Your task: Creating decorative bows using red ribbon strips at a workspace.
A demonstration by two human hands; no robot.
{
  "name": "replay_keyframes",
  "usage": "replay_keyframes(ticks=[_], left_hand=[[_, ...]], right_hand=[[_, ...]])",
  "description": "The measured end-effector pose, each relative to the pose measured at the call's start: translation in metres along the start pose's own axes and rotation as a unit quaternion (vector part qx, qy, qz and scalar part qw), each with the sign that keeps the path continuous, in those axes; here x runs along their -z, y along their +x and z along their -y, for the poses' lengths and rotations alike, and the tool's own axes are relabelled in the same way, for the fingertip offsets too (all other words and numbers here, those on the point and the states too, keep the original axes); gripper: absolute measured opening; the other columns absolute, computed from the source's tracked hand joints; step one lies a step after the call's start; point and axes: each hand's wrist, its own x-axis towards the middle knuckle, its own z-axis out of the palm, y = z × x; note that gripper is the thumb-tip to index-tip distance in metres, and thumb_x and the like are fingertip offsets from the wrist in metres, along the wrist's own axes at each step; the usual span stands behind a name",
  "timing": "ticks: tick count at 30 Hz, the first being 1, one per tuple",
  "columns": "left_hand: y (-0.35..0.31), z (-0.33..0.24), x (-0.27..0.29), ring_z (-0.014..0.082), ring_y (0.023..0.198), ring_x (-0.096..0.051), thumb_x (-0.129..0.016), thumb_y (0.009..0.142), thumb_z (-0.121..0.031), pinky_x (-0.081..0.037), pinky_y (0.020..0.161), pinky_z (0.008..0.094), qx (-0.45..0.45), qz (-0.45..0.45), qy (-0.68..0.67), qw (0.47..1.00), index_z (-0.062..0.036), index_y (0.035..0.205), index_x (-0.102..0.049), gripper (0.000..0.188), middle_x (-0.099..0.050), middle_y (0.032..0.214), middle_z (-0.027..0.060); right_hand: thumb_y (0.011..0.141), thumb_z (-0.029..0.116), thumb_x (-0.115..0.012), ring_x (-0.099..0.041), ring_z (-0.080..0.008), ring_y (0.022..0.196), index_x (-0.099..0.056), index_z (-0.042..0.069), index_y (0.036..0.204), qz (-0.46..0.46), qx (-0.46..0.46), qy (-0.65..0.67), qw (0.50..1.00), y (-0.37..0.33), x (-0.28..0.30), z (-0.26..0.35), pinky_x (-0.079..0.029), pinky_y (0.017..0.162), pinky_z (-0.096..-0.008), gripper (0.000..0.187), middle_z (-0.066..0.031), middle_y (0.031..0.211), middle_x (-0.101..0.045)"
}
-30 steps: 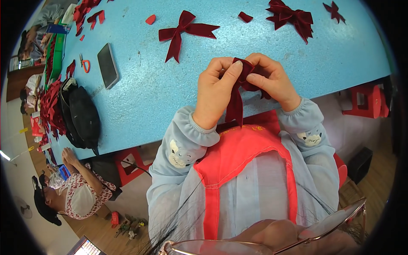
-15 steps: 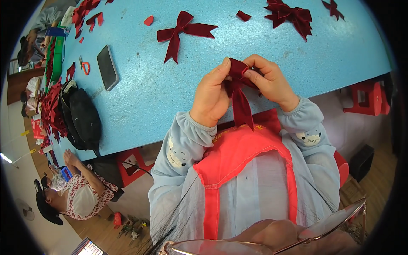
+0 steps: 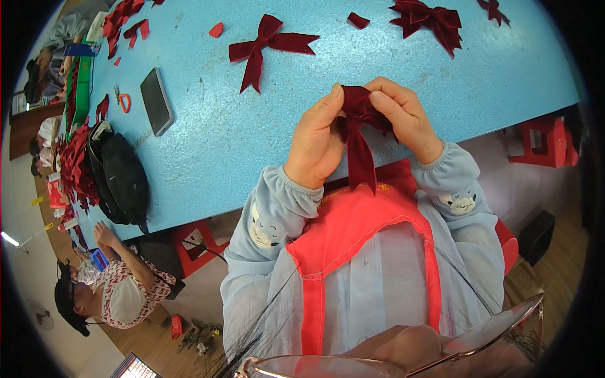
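Observation:
Between my two hands, above the near edge of the blue table, is a dark red velvet bow (image 3: 360,154) with a tail hanging down toward my red apron. My left hand (image 3: 315,138) grips its left loop between thumb and fingers. With thumb and bent fingers, my right hand (image 3: 406,120) pinches the right side near the top; its fingertips are partly hidden behind the ribbon. Farther off on the table lies a finished-looking velvet bow (image 3: 268,47) with spread tails. A stack of similar bows (image 3: 432,25) sits beyond my right hand.
A phone (image 3: 156,102), orange-handled scissors (image 3: 123,101) and a black bag (image 3: 123,173) lie to the left. Ribbon scraps (image 3: 216,29) dot the table (image 3: 208,157). A co-worker (image 3: 120,283) sits at lower left. Red stools (image 3: 545,142) stand under the right side.
My right thumb has shifted up along the ribbon, and the bow's top loop now looks more spread between my hands. My left hand stays nearly in place.

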Motion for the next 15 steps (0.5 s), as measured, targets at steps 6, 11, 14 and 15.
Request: replay_keyframes(ticks=[6, 11, 14, 15], left_hand=[[0.0009, 0.0001, 0.0022, 0.0128, 0.086, -0.053, -0.053, 0.093, -0.031, -0.041, 0.083, 0.0294, 0.013, 0.001, -0.006, 1.000, -0.0054, 0.095, -0.063, 0.027, -0.062, 0.093, 0.0023], [0.0007, 0.0007, 0.0046, 0.0112, 0.087, -0.051, -0.054, 0.093, -0.028, -0.042, 0.081, 0.0274, 0.012, 0.007, -0.001, 1.000, -0.0044, 0.096, -0.063, 0.026, -0.061, 0.092, 0.0015], [-0.0005, 0.0034, 0.0027, 0.0109, 0.089, -0.053, -0.052, 0.094, -0.027, -0.042, 0.083, 0.0270, -0.051, 0.023, 0.157, 0.986, -0.0025, 0.106, -0.056, 0.028, -0.058, 0.100, 0.0026], [0.0000, 0.0044, 0.0026, 0.0109, 0.089, -0.053, -0.052, 0.094, -0.027, -0.042, 0.083, 0.0270, -0.051, 0.023, 0.156, 0.986, -0.0025, 0.106, -0.056, 0.028, -0.058, 0.100, 0.0026]], right_hand=[[0.092, 0.015, -0.050, -0.048, -0.0043, 0.077, -0.057, 0.002, 0.097, 0.017, 0.012, -0.031, 0.999, -0.0011, -0.0024, 0.0039, -0.039, 0.068, -0.0191, 0.016, 0.0023, 0.085, -0.056], [0.092, 0.014, -0.049, -0.050, -0.0060, 0.080, -0.057, 0.002, 0.097, 0.009, 0.001, -0.095, 0.995, 0.0013, -0.0015, 0.0011, -0.041, 0.070, -0.0208, 0.015, 0.0005, 0.087, -0.057], [0.091, 0.011, -0.048, -0.051, -0.0081, 0.082, -0.057, 0.002, 0.099, -0.032, 0.073, -0.044, 0.996, 0.0020, -0.0049, -0.0023, -0.043, 0.072, -0.0227, 0.014, -0.0017, 0.091, -0.057], [0.091, 0.011, -0.048, -0.051, -0.0081, 0.082, -0.057, 0.002, 0.099, -0.032, 0.073, -0.044, 0.996, 0.0030, -0.0039, -0.0036, -0.043, 0.072, -0.0227, 0.014, -0.0017, 0.091, -0.057]])
